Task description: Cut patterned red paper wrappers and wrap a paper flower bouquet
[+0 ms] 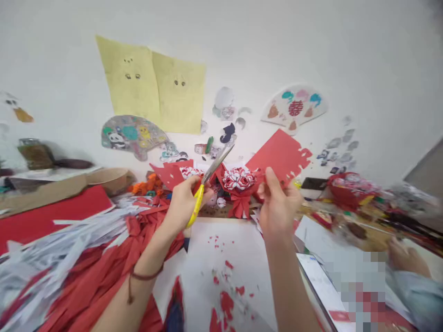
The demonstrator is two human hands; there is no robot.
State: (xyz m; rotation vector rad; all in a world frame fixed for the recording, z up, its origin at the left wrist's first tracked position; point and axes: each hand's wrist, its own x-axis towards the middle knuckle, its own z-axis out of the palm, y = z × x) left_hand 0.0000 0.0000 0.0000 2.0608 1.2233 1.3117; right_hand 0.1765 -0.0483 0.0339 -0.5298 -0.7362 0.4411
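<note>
Yellow-handled scissors [198, 205] are in my left hand [183, 200], their metal blades pointing up and to the right. My fingers are closed around the handle. In my right hand [279, 203], pinched between thumb and fingers, is a sheet of red paper [275, 152] held upright. Its right edge is cut into a jagged, notched outline. The scissor blades are apart from the sheet, to its left. Between and behind my hands stands a red-wrapped bouquet of red and white paper flowers [238, 179]. Small red scraps [227, 304] lie on the white paper [197, 258] below.
Crumpled red paper [83, 276] and white strips [69, 244] are heaped at left. A phone [320, 286] lies at right, near another person's hand [408, 258]. Another bouquet [353, 184] stands at back right. Yellow sheets [180, 106] and decorated fans [294, 108] hang on the wall.
</note>
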